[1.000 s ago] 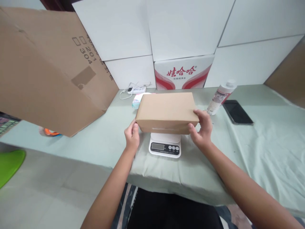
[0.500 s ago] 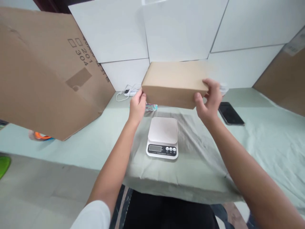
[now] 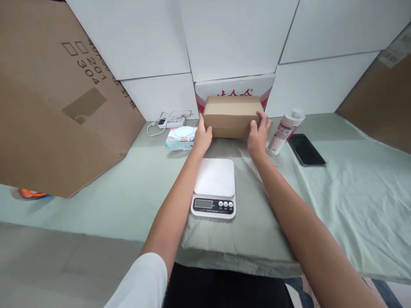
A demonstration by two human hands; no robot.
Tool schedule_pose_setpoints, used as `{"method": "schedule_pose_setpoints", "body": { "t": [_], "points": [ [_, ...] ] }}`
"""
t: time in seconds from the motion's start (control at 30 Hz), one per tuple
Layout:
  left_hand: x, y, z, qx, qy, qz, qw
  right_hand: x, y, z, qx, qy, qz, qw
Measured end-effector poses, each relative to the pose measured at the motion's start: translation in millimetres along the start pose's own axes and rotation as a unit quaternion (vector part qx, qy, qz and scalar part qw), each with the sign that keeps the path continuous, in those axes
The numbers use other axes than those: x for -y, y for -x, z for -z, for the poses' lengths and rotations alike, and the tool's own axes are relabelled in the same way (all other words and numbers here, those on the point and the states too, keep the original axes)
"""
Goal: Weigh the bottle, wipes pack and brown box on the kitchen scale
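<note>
Both hands grip a small cardboard box (image 3: 231,116) at the far side of the worktop (image 3: 353,188): left hand (image 3: 203,137) on its left end, right hand (image 3: 258,134) on its right end. Box sits beyond the white scale (image 3: 214,187), between a wipes pack (image 3: 180,137) and a white bottle (image 3: 284,130). Phone (image 3: 306,149) lies right of the bottle.

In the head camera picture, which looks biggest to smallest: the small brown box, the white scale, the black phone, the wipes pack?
1. small brown box
2. white scale, nearer the camera, so the top two are unsure
3. black phone and wipes pack look alike
</note>
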State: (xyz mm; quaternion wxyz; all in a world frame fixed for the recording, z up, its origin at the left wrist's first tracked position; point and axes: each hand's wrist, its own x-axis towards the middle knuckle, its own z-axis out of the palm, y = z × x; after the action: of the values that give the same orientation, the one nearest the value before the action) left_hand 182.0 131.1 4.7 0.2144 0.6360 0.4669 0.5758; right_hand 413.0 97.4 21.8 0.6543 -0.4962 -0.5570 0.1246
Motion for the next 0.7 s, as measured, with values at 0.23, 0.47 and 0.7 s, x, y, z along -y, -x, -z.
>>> {"method": "schedule_pose_setpoints", "body": {
  "t": [0.23, 0.47, 0.7],
  "points": [
    [0, -3, -0.8, 0.05, -0.019, 0.099, 0.994, -14, 4, -2, -0.012, 0.028, -0.008, 1.0],
    [-2, -3, -5.8, 0.068, -0.001, 0.134, 0.989, -15, 4, -3, 0.007, 0.032, -0.033, 0.999],
    [-56, -30, 56.3, -0.024, -0.006, 0.034, 0.999, 87, -18, 41, 0.029, 0.066, 0.194, 0.978]
  ]
}}
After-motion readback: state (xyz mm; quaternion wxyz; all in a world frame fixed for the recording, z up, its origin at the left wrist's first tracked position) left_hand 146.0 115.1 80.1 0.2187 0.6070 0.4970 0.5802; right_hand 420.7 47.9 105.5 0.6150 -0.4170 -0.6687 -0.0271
